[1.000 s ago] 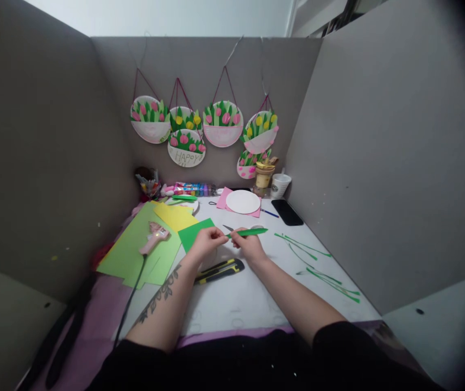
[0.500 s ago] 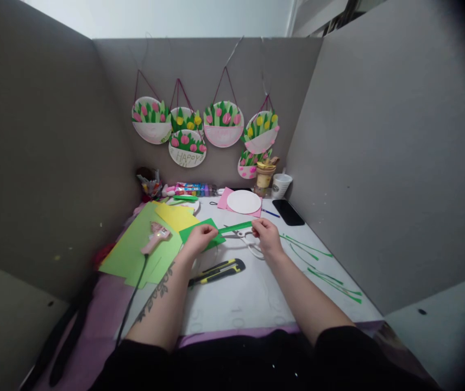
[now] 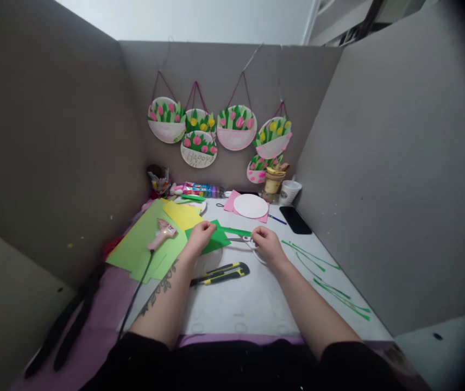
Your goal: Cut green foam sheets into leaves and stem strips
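Observation:
A narrow green paper strip point(image 3: 236, 231) is stretched between my two hands above the table. My left hand point(image 3: 202, 235) pinches its left end, and my right hand point(image 3: 265, 243) pinches the right end. Under and beside my left hand lies a green paper square point(image 3: 217, 239). White-handled scissors point(image 3: 244, 239) lie beneath the strip, their handles partly hidden by my right hand. Nearer to me are black-and-yellow cutters point(image 3: 226, 273). Thin green strips point(image 3: 340, 296) are spread on the right of the table.
A pink glue gun point(image 3: 163, 234) rests on light green sheets point(image 3: 134, 250), beside yellow paper point(image 3: 181, 215). Farther back are a white disc point(image 3: 251, 206) on pink paper, a phone point(image 3: 295, 220) and a cup point(image 3: 289, 191). Decorated plates point(image 3: 236, 130) hang on the back panel.
The camera view has shifted, so the scene sits slightly farther right. The strip has gone from slanting up to the right to nearly level, with both hands still pinching it.

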A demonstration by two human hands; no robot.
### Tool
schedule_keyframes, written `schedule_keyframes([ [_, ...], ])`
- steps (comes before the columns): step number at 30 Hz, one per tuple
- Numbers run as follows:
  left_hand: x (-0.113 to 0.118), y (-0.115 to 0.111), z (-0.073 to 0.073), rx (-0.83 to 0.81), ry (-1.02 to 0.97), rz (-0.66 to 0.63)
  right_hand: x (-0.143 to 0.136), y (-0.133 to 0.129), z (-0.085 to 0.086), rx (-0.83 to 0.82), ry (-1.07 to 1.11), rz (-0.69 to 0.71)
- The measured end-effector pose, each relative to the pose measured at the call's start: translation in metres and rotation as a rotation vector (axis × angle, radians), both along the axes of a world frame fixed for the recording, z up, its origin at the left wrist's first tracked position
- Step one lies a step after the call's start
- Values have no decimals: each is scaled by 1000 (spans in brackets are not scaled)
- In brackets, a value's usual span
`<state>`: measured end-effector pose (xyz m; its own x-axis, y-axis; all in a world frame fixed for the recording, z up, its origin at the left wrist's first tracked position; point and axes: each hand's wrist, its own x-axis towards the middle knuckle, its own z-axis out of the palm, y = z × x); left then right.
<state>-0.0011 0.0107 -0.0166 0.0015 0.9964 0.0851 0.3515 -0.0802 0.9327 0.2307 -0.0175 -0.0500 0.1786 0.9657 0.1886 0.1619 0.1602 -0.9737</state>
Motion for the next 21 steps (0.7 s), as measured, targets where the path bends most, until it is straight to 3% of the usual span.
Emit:
schedule_keyframes([
  [4, -9, 9, -9, 72, 116, 119, 8, 20, 6, 59, 17, -82],
  [8, -9, 14, -19, 71, 155, 123, -2, 66, 26, 101, -61, -69],
  [11, 0, 8, -22, 47, 215, 15, -33, 110, 36, 29, -144, 12],
  [15, 12, -6, -24, 101, 427, -147, -88, 163, 32, -109, -188, 48],
  [21, 17, -14, -28, 113, 672, -199, -146, 217, 19, -218, -230, 44],
])
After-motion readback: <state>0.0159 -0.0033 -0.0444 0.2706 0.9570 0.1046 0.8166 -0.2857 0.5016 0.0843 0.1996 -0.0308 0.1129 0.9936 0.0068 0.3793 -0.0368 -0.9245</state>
